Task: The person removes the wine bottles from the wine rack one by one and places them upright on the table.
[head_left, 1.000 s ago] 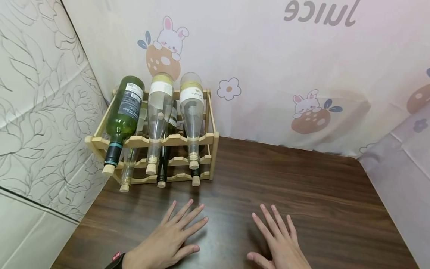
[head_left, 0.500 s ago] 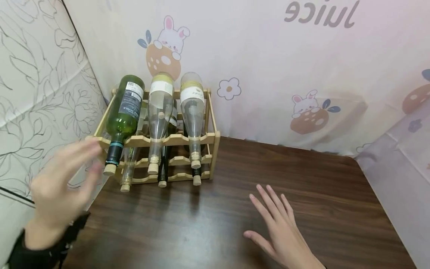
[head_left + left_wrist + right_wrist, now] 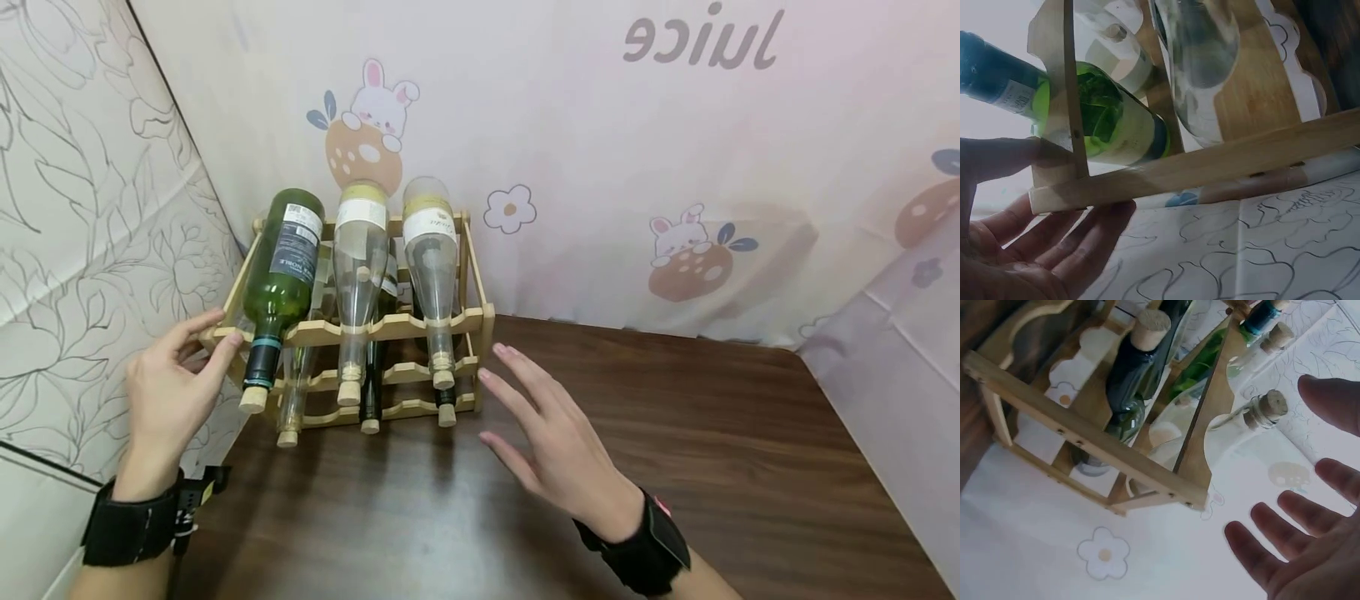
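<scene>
The right hand [image 3: 551,433] hovers over the dark wooden surface [image 3: 675,433] just off the right end of the wooden rack [image 3: 390,321], fingers straight and spread, its grip wide open and holding nothing. From the right wrist, the fingertips [image 3: 1244,540] stand apart from the rack's end frame, with bare room between them. To that side of the rack the surface runs free as far as its rounded far corner.

The left hand [image 3: 168,392] is at the rack's left front corner. Its fingers are loosely bent, the fingertips touching the end of the top front rail; from the left wrist, the fingers [image 3: 1094,234] pass under that rail and the thumb lies against the upright post, a loose grip cupped round the corner rather than clamped. Just beside this hand lies the green bottle [image 3: 281,271], neck toward the person, its cork [image 3: 252,400] jutting past the rail. On this side the rack sits near the surface's left edge, close to the leaf-patterned wall sheet [image 3: 82,233].

Two clear bottles [image 3: 360,267] lie next to the green one on the top tier, and more corked necks show on the tiers below. The rack's back stands against the bunny-printed backdrop [image 3: 600,167].
</scene>
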`<act>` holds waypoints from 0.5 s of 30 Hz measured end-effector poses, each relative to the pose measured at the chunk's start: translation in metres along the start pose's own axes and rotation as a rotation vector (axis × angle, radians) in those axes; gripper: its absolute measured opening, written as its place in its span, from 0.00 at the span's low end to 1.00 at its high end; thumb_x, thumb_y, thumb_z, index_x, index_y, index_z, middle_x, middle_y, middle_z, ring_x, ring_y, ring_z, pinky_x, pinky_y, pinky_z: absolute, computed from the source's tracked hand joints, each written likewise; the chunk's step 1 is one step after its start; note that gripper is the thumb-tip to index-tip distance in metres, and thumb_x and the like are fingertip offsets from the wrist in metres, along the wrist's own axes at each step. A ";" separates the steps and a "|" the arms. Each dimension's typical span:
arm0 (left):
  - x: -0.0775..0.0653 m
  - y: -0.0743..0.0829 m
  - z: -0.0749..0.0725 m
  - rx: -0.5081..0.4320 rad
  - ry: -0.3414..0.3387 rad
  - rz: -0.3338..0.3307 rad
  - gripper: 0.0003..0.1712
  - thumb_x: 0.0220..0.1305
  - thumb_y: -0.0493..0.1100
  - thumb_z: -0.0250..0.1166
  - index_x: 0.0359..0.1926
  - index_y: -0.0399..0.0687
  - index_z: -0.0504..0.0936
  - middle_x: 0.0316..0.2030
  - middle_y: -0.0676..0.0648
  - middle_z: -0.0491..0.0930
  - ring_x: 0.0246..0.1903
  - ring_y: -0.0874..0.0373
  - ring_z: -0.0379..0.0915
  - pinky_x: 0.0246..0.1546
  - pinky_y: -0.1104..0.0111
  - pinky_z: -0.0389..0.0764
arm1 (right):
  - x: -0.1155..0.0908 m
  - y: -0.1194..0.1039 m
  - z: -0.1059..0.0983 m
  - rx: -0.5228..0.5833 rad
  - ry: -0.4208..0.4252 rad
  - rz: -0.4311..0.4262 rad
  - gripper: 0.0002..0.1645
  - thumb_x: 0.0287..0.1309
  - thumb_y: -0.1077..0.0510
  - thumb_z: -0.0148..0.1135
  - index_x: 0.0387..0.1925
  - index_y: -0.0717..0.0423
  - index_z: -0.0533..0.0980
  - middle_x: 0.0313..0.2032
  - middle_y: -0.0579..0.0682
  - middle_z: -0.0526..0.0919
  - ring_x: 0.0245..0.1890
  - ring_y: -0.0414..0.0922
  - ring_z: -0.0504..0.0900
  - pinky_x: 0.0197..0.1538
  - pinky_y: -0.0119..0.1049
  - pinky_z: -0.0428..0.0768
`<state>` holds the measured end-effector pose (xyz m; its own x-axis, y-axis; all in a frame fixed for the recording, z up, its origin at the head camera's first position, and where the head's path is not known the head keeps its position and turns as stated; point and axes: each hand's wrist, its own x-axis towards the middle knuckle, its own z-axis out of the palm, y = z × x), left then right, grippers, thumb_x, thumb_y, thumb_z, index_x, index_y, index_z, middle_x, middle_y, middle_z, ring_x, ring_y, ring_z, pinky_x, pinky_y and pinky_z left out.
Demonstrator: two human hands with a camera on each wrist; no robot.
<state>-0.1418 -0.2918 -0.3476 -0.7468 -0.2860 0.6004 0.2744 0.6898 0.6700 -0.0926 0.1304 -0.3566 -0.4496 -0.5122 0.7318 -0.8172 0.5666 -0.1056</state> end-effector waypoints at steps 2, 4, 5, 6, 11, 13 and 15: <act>-0.002 -0.001 0.001 -0.025 0.002 -0.010 0.23 0.61 0.36 0.78 0.57 0.41 0.88 0.33 0.92 0.73 0.33 0.96 0.73 0.38 0.96 0.76 | 0.009 0.006 0.008 0.004 -0.001 -0.014 0.34 0.77 0.45 0.59 0.74 0.61 0.70 0.74 0.66 0.70 0.75 0.60 0.70 0.85 0.41 0.64; -0.004 -0.001 0.002 -0.052 0.011 -0.013 0.23 0.59 0.35 0.79 0.56 0.40 0.88 0.35 0.89 0.75 0.34 0.95 0.74 0.39 0.95 0.77 | 0.017 0.012 0.017 0.002 -0.021 -0.024 0.36 0.73 0.49 0.66 0.74 0.61 0.69 0.74 0.65 0.70 0.76 0.60 0.70 0.85 0.43 0.65; -0.006 -0.001 0.002 -0.061 0.019 -0.017 0.23 0.59 0.35 0.80 0.56 0.39 0.88 0.37 0.88 0.76 0.35 0.94 0.75 0.39 0.95 0.78 | 0.020 0.015 0.022 0.003 -0.034 -0.029 0.38 0.70 0.51 0.70 0.75 0.60 0.68 0.75 0.64 0.69 0.76 0.59 0.69 0.84 0.44 0.66; -0.007 -0.001 0.003 -0.065 0.026 -0.021 0.23 0.59 0.35 0.80 0.55 0.39 0.88 0.39 0.85 0.78 0.36 0.94 0.76 0.39 0.95 0.78 | 0.022 0.017 0.027 0.001 -0.046 -0.036 0.40 0.67 0.53 0.73 0.75 0.59 0.68 0.76 0.63 0.69 0.76 0.59 0.69 0.84 0.45 0.67; -0.009 -0.002 0.005 -0.074 0.031 -0.084 0.22 0.58 0.37 0.81 0.55 0.41 0.89 0.49 0.72 0.85 0.39 0.93 0.77 0.40 0.95 0.79 | 0.033 0.025 0.046 -0.015 -0.059 -0.095 0.45 0.58 0.57 0.80 0.74 0.58 0.70 0.75 0.61 0.71 0.77 0.58 0.70 0.82 0.47 0.71; -0.007 -0.002 0.005 -0.067 0.025 -0.099 0.23 0.58 0.38 0.81 0.55 0.42 0.89 0.51 0.67 0.87 0.40 0.93 0.76 0.41 0.94 0.79 | 0.037 0.028 0.051 -0.022 -0.057 -0.117 0.46 0.57 0.58 0.80 0.74 0.58 0.70 0.75 0.61 0.72 0.77 0.58 0.69 0.82 0.46 0.71; -0.005 -0.002 0.005 -0.058 0.023 -0.103 0.23 0.59 0.39 0.81 0.55 0.42 0.89 0.53 0.63 0.88 0.40 0.93 0.76 0.41 0.94 0.79 | 0.042 0.031 0.055 -0.028 -0.058 -0.132 0.46 0.57 0.62 0.79 0.74 0.58 0.69 0.75 0.61 0.71 0.77 0.58 0.69 0.83 0.45 0.69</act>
<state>-0.1413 -0.2888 -0.3541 -0.7591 -0.3686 0.5366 0.2324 0.6166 0.7522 -0.1563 0.0909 -0.3665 -0.3600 -0.6191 0.6979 -0.8604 0.5096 0.0082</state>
